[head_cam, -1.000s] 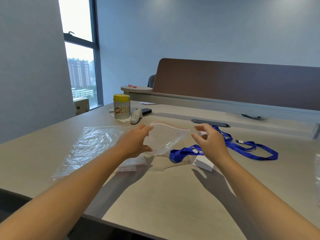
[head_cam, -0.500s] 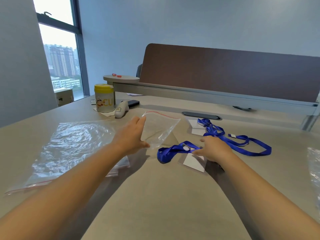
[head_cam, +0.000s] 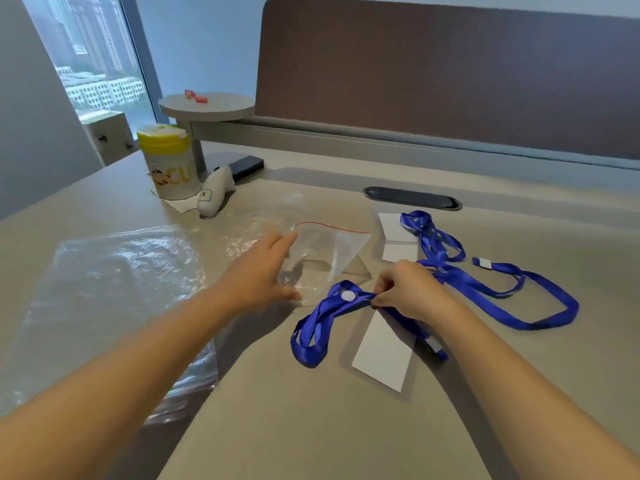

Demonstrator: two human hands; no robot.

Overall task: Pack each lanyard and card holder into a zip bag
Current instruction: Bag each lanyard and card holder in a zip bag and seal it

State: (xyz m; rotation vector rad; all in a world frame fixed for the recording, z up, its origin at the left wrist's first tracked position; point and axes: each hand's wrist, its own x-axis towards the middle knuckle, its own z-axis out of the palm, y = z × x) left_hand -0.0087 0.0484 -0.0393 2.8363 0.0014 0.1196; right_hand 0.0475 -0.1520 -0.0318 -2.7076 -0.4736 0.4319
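While the left hand (head_cam: 258,277) grips the zip bag (head_cam: 320,261) ready for filling, the right hand (head_cam: 408,292) pinches the nearer lanyard (head_cam: 325,317) — probably to gather it with its card holder (head_cam: 382,355).

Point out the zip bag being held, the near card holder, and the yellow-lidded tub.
Zip bag (head_cam: 325,251), head view, on its clear middle below the red seal line.
Near card holder (head_cam: 382,355), head view, on the white card insert.
Tub (head_cam: 173,174), head view, on its printed side.
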